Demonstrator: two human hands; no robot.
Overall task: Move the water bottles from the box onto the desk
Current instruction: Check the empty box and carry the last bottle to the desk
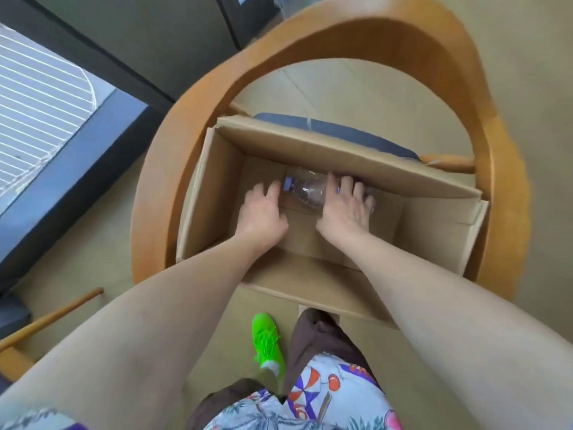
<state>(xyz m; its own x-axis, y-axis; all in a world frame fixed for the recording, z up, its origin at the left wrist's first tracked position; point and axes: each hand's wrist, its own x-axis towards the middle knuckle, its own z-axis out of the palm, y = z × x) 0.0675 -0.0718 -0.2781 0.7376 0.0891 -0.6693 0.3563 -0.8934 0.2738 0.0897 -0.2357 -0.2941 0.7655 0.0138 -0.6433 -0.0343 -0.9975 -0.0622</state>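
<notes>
Fingers (352,189) of the right hand (344,209) are spread and draped over the clear water bottle (305,190) lying on its side on the box floor, curling onto it but not clamped shut. Over on the other side, the left hand (263,212) has its fingers apart too, tips just reaching the bottle's capped end with the purple label. So it looks like a two-handed scoop: one hand on each end, likely because the bottle lies flat against the far wall and is awkward to pinch from above. Whether any finger has got underneath it yet, I cannot tell.

Moving outward, both forearms plunge down into the cardboard box (214,193), flaps folded open and standing up, which forces that steep reach. Only this one bottle shows; the hands may hide more. The box sits on the blue cushion (341,131) of a wooden chair (372,35), armrests curving round it, so it is raised off the floor for the person standing over it, green shoe (266,342) planted just beside. No tabletop in view; the lift and carry are, I'd judge, yet to come.
</notes>
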